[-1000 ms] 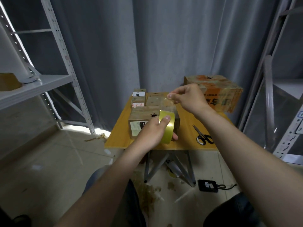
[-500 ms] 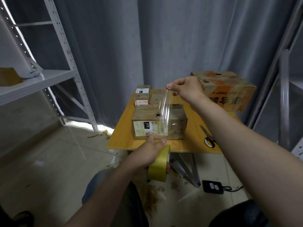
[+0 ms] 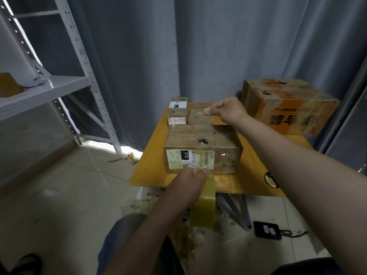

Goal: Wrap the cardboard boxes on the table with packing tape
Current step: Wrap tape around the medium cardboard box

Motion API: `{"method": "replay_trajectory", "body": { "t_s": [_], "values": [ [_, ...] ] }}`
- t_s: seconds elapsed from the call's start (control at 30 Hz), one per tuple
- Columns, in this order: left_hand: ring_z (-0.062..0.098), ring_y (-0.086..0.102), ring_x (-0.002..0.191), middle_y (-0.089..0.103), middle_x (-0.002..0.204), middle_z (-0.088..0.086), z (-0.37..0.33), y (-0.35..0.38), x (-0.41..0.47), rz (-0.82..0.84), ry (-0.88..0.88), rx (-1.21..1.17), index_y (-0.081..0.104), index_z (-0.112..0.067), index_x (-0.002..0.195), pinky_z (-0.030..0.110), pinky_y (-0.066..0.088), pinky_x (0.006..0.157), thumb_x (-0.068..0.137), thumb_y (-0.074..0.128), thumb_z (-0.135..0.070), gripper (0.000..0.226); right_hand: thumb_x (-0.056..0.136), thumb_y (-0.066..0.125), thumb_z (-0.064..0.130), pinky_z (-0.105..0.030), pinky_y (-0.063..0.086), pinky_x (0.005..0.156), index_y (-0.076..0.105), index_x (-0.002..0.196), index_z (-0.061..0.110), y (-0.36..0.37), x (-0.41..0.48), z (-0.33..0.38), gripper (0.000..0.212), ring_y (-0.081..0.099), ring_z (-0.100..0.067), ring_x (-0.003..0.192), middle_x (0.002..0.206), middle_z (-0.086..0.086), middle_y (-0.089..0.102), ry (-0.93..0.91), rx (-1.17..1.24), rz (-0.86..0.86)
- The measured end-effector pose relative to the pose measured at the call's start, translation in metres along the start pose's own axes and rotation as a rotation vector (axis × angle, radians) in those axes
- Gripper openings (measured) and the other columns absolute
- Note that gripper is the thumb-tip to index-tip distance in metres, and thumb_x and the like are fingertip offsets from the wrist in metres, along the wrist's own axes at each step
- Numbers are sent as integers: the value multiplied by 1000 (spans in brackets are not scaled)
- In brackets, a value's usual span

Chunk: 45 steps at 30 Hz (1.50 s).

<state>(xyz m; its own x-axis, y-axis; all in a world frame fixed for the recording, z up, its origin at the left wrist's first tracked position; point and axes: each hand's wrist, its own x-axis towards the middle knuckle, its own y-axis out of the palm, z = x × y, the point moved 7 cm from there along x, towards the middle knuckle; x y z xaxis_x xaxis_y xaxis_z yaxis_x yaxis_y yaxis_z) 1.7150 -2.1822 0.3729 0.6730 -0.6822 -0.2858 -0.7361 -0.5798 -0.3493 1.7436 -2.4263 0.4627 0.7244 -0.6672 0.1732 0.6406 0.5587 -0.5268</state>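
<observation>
- A person's right hand (image 3: 226,111) pinches the free end of a clear tape strip (image 3: 198,114) above the far side of the front box (image 3: 202,143) on the table (image 3: 254,175).
- The left hand (image 3: 188,181) grips the tape roll (image 3: 204,207) just below the table's near edge.
- Seemingly mid-wrap: the strip is neither pressed down nor cut, and the small boxes (image 3: 177,113) and the big orange box (image 3: 288,108) likely wait their turn.

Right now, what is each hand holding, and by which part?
Left hand grips the tape roll at its top rim; right hand pinches the tape end between thumb and fingers.
</observation>
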Motion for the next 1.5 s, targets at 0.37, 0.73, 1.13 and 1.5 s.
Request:
{"method": "replay_trajectory", "body": {
  "t_s": [0.37, 0.73, 1.13, 1.5],
  "values": [
    [25, 70, 99, 73, 103, 4, 0, 0, 12, 2, -17, -31, 67, -28, 100, 52, 53, 101, 102, 51, -56, 33, 84, 84, 43, -32, 38, 96, 83, 92, 29, 10, 12, -25, 16, 60, -6, 107, 114, 9, 76, 73, -83, -16],
    [9, 59, 91, 62, 97, -13, 4, 5, 15, 3, -7, -35, 59, -36, 87, 27, 44, 76, 105, 48, -53, 27, 87, 75, 58, -63, 19, 114, 73, 71, 39, 18, 12, -35, 25, 59, -22, 118, 107, 17, 73, 154, -354, 4],
    [44, 70, 106, 75, 106, 18, 10, 9, 15, 47, -52, -151, 73, -24, 107, 63, 52, 101, 102, 56, -46, 28, 94, 74, 37, -44, 52, 100, 77, 114, 17, 31, -13, 18, 29, 63, -26, 111, 107, -2, 70, -271, -579, -5],
    [44, 72, 102, 77, 101, 19, 18, 13, 22, 40, -64, -159, 71, -24, 100, 63, 53, 101, 104, 54, -44, 26, 112, 37, 42, -41, 45, 97, 62, 128, 20, 61, -6, -7, 37, 58, -31, 120, 133, -10, 65, -88, -667, 347]
  ]
}}
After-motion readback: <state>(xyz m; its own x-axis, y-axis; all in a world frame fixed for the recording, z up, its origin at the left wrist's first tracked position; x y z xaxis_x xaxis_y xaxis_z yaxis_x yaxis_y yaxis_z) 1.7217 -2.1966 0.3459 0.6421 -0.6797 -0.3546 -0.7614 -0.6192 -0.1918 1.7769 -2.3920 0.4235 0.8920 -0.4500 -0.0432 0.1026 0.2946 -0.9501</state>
